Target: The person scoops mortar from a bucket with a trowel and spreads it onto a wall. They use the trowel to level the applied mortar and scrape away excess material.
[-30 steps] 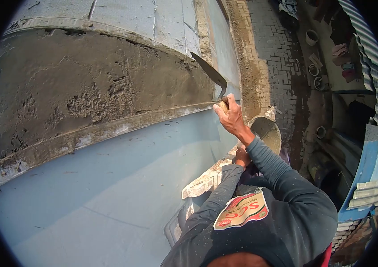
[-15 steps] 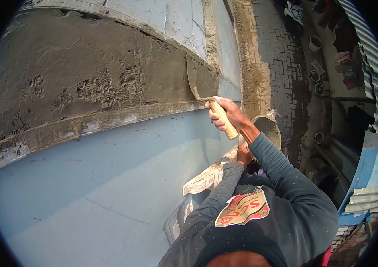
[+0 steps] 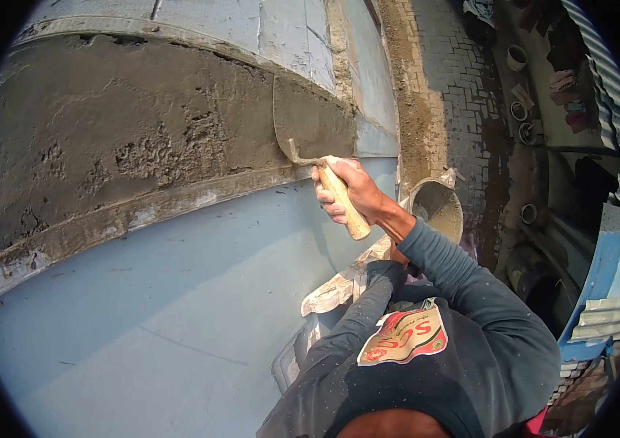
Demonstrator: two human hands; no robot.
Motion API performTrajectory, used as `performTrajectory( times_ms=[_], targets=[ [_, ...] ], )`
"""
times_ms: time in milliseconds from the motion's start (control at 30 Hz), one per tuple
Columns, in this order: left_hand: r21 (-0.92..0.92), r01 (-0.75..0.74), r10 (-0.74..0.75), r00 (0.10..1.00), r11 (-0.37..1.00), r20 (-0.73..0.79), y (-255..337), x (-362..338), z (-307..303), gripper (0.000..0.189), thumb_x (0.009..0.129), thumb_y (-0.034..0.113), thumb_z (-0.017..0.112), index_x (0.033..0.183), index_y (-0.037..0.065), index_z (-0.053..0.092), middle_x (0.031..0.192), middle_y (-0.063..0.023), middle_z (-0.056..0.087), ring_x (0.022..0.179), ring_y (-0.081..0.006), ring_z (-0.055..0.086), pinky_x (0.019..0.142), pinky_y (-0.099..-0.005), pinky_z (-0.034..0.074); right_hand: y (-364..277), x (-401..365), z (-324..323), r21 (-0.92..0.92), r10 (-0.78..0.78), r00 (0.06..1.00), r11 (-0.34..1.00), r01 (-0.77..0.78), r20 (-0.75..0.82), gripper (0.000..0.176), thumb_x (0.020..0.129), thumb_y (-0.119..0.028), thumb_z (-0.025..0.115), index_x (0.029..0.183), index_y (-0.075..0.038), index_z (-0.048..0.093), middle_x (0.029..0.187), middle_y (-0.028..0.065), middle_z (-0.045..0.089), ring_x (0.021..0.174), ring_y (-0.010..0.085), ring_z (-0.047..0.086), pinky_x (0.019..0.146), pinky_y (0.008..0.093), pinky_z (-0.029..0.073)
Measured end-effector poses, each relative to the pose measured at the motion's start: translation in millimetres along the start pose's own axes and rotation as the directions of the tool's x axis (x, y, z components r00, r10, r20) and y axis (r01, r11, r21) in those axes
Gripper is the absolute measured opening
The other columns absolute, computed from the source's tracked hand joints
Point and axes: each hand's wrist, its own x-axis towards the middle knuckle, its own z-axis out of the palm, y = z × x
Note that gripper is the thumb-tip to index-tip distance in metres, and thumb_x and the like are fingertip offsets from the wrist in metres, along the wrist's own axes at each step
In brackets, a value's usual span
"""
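Note:
My right hand (image 3: 346, 191) is closed round the wooden handle of a trowel (image 3: 343, 203). The trowel's metal blade lies against a band of wet grey mortar (image 3: 142, 109) on the wall, near the band's right end. Rough, pitted patches show in the mortar left of the blade. Below the band runs a narrow ledge (image 3: 208, 196), smeared with mortar. My left hand is hidden behind my right arm, beside a bucket (image 3: 447, 217) that holds some grey material; its fingers do not show.
A pale blue wall (image 3: 164, 292) spreads below the ledge. A mortar-stained board (image 3: 335, 292) stands near my left sleeve. Down on the right are a brick-paved path (image 3: 463, 95), several pots, and corrugated sheets (image 3: 606, 317).
My right hand has moved left along the mortar band with the trowel. More of the bucket's opening shows, and my left hand has gone out of sight behind my right arm.

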Motion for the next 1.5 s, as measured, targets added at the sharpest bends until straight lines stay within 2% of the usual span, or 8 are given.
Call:
performTrajectory(
  times_ms=[267,567,1067,1233,1367,1433,1467,1500],
  targets=[
    [0.120,0.183,-0.189,0.981,0.976,0.045,74,1,-26,0.036,0.081,0.028,0.068,0.108,0.004,0.064,0.101,-0.0227,0.067,0.096,-0.0365,0.065,0.079,-0.0419,0.049,-5,-15,-49,-0.080,-0.165,0.967,0.985,0.152,-0.193,0.036,0.102,-0.039,0.037,0.105,-0.005,0.050,0.070,0.0042,0.051,0.048,0.0102,0.047,0.039,0.0252,0.042],
    [-0.004,0.236,-0.236,0.970,0.972,-0.062,85,0,-22,0.039,0.077,0.011,0.070,0.113,-0.004,0.060,0.099,-0.0260,0.067,0.093,-0.0386,0.066,0.078,-0.0402,0.050,33,18,-237,0.363,0.178,0.941,0.929,-0.066,-0.286,0.033,0.102,-0.040,0.034,0.101,-0.009,0.048,0.070,-0.0006,0.042,0.051,0.0079,0.040,0.041,0.0230,0.037],
    [0.396,-0.041,0.026,0.999,0.917,0.042,46,2,-17,0.031,0.081,0.031,0.067,0.097,0.005,0.068,0.097,-0.0207,0.069,0.098,-0.0362,0.066,0.077,-0.0418,0.052,15,16,-102,0.082,0.068,0.990,0.995,-0.058,-0.127,0.039,0.102,-0.045,0.034,0.098,-0.010,0.050,0.067,0.0017,0.046,0.045,0.0085,0.039,0.037,0.0239,0.039],
    [0.096,0.368,-0.368,0.930,0.925,-0.017,118,-3,-33,0.036,0.082,0.035,0.067,0.103,0.006,0.067,0.098,-0.0218,0.069,0.095,-0.0376,0.066,0.075,-0.0424,0.052,7,-7,-103,0.112,0.005,0.993,0.994,0.008,-0.115,0.040,0.102,-0.047,0.033,0.100,-0.010,0.050,0.069,0.0009,0.046,0.047,0.0083,0.040,0.039,0.0237,0.039],
    [0.448,-0.064,0.037,0.997,0.892,0.071,37,7,-16,0.041,0.084,0.026,0.066,0.118,0.005,0.059,0.097,-0.0206,0.069,0.098,-0.0352,0.066,0.078,-0.0415,0.052,36,10,-148,0.304,0.095,0.979,0.952,-0.036,-0.178,0.038,0.101,-0.046,0.034,0.101,-0.011,0.048,0.070,-0.0003,0.044,0.049,0.0080,0.039,0.041,0.0229,0.039],
    [-0.581,0.139,-0.121,0.990,0.802,0.070,-57,13,30,0.037,0.083,0.021,0.066,0.114,0.003,0.059,0.094,-0.0211,0.067,0.097,-0.0349,0.066,0.078,-0.0414,0.052,45,16,-123,0.288,0.117,0.984,0.955,-0.075,-0.134,0.036,0.101,-0.045,0.033,0.097,-0.012,0.047,0.068,0.0000,0.043,0.049,0.0092,0.039,0.042,0.0235,0.039],
    [-0.879,0.154,-0.198,0.978,0.452,0.070,-102,15,53,0.035,0.082,0.019,0.066,0.112,0.002,0.060,0.092,-0.0214,0.067,0.096,-0.0348,0.066,0.078,-0.0414,0.052,42,16,-98,0.265,0.102,0.982,0.963,-0.058,-0.156,0.037,0.101,-0.045,0.032,0.096,-0.012,0.047,0.068,0.0005,0.042,0.048,0.0101,0.040,0.041,0.0246,0.039],
    [-0.752,0.123,-0.145,0.989,0.648,0.036,-81,8,46,0.036,0.082,0.019,0.066,0.113,0.002,0.059,0.093,-0.0212,0.067,0.097,-0.0344,0.066,0.079,-0.0414,0.052,38,15,-77,0.246,0.084,0.987,0.968,-0.049,-0.135,0.036,0.101,-0.044,0.032,0.096,-0.011,0.047,0.068,0.0011,0.043,0.048,0.0104,0.041,0.040,0.0254,0.040]
  ],
)
